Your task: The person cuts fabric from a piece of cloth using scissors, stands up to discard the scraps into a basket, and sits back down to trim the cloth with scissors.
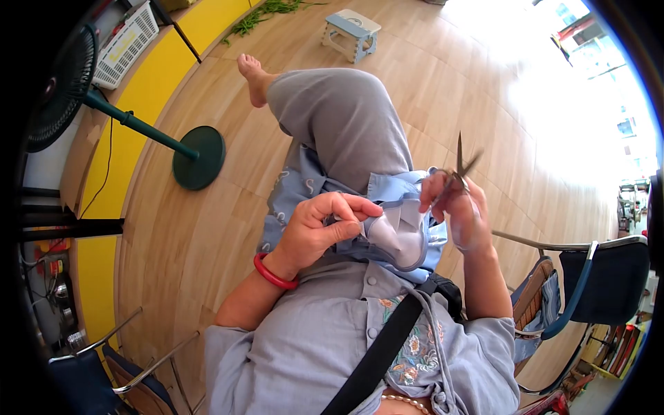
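Note:
My left hand (321,228), with a red bangle at the wrist, pinches the edge of a white fabric piece with blue trim (400,238). That piece rests over my lap, on top of light blue cloth (290,197) with a white pattern. In my right hand (463,211) is a pair of scissors (460,166), blades parted and pointing up and away from me. The fingers of this hand are curled by the handles, close to the fabric's upper right corner; the blades do not touch the cloth. Some motion blur covers the right hand and one blade.
A green standing fan (198,158) stands on the left by yellow cabinets (155,66). Ahead on the wooden floor is a small step stool (351,33), with green leaves (266,15) to its left. A dark chair (602,283) holding cloth is at my right; another chair (86,384) is lower left.

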Motion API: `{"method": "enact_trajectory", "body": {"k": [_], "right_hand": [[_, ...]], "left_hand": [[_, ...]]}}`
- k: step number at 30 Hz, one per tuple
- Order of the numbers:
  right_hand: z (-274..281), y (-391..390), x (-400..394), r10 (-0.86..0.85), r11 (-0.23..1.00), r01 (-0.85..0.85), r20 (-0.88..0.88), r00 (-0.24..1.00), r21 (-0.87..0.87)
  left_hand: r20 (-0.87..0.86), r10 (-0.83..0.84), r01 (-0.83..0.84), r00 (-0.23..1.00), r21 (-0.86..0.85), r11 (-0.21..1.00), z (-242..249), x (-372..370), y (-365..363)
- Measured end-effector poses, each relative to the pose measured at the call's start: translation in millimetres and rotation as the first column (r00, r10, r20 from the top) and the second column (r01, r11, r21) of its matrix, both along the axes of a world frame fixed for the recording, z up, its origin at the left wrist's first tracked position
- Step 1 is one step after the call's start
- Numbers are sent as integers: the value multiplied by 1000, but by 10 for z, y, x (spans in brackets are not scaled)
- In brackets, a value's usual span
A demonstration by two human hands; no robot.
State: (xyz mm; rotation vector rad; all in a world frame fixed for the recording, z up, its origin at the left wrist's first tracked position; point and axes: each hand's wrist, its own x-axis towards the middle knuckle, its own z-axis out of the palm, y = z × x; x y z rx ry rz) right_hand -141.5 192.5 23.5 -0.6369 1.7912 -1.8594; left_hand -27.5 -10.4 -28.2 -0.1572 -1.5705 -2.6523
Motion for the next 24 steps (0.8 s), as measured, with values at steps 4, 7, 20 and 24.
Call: {"method": "enact_trajectory", "body": {"k": [4,7,20,24], "right_hand": [[91,241,146,402,915,-390,309,862,-103],[274,212,299,445,825,-562,540,714,63],[225,96,312,399,724,-664,672,624,186],[216,90,325,390,724,-660,670,632,201]], "left_hand": [[-4,-10,9,1000,-46,999,-20,0,-28],[-10,-10,9,1000,-75,997,-15,2,-36],[-46,-28,23,999,-107,994,72,11,-38],[-46,-36,30,998,-119,992,56,13,-46]]}}
